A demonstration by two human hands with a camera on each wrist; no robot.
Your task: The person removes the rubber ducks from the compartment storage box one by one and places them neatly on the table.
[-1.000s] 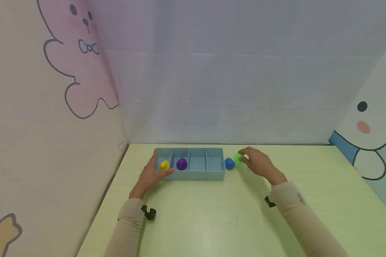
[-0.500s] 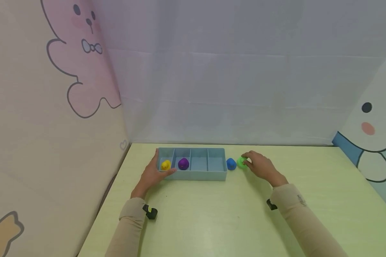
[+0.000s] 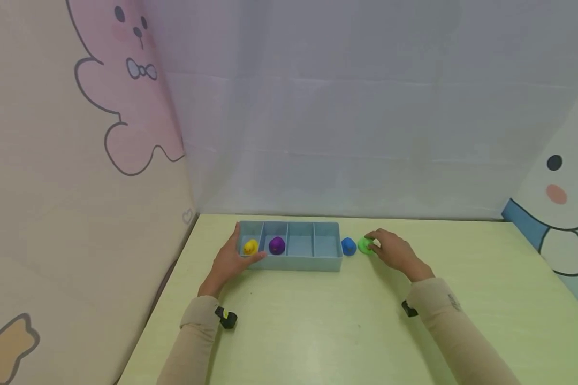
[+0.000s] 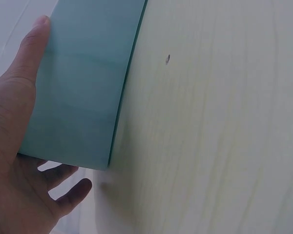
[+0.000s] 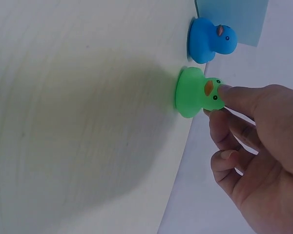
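A pale blue divided box (image 3: 294,263) stands on the table with its compartments in a row. My left hand (image 3: 228,264) holds its left end, the thumb along the front wall and the fingers at the end wall. In the leftmost compartment sits a yellow rubber duck (image 3: 250,246), and a purple rubber duck (image 3: 276,245) is in the one beside it. Just right of the box is a blue rubber duck (image 5: 205,41). My right hand (image 3: 395,251) pinches a green rubber duck (image 5: 189,92) by its head, its base at the tabletop beside the blue duck.
The pale wooden table (image 3: 298,326) runs back to a white curtain (image 3: 347,133). A wall panel with cartoon figures (image 3: 135,107) rises on the left, another (image 3: 559,214) on the right. A small dark mark (image 4: 168,59) shows on the tabletop near the box.
My right hand has lowered the green duck and brought it slightly nearer, level with the blue duck. The left hand stays on the box. The head view has shifted a little.
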